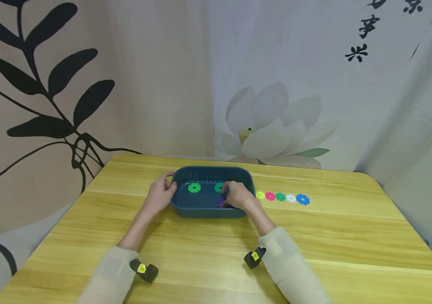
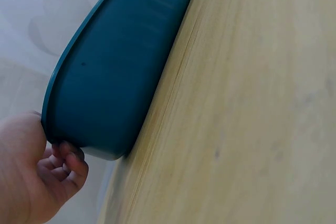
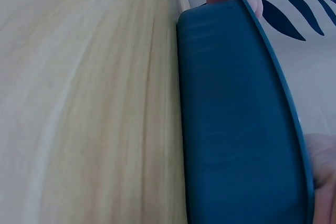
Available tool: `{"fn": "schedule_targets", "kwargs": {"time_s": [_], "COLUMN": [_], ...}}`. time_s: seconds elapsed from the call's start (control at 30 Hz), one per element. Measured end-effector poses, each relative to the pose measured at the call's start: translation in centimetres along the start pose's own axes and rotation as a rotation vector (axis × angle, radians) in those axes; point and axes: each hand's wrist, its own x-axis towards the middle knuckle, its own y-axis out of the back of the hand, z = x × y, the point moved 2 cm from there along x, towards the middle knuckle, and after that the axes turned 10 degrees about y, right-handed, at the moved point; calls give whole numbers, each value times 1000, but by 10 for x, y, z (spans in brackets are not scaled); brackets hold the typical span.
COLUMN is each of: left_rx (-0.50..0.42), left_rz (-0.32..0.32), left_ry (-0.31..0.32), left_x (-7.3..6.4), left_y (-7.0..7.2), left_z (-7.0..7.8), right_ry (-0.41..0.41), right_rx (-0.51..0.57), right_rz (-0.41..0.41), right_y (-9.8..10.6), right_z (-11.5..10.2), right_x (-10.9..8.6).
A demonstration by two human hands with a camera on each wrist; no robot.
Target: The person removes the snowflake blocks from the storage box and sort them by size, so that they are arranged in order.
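A dark teal plastic basin (image 1: 212, 213) sits on the table, its rim tipped toward neither side in the head view. My left hand (image 1: 159, 194) grips its left end, thumb at the rim and fingers curled beneath it, as the left wrist view also shows. Inside lie two green notched plastic discs, a left one (image 1: 194, 187) and a right one (image 1: 218, 187), plus a purple disc (image 1: 220, 203). My right hand (image 1: 240, 196) reaches over the right side into the basin, fingers bent down beside the right green and purple discs; I cannot tell whether it pinches one.
Right of the basin, notched discs lie in a row on the wooden table (image 1: 337, 236): yellow (image 1: 260, 195), pink (image 1: 270, 196), green (image 1: 280, 197), white (image 1: 291, 198) and blue (image 1: 302, 199). A printed curtain (image 1: 162, 84) hangs behind the table.
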Motion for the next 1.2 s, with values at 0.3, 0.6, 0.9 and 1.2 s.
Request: {"fn": "schedule_targets", "kwargs": {"time_s": [0.3, 0.6, 0.9, 1.2], "left_rx": [-4, -4, -3, -8], "left_rz": [3, 5, 2, 0], "left_ry": [3, 3, -2, -13], "left_x": [0, 0, 0, -1], "left_y": [-1, -1, -1, -1], "left_z": [0, 0, 0, 0], "right_ry": [43, 135, 166, 155], "right_rx": [2, 161, 281, 378], "right_rz": [37, 240, 339, 459], "right_y": [0, 7, 19, 32], "right_z": [1, 4, 9, 31], "right_x": [-1, -3, -11, -21]}}
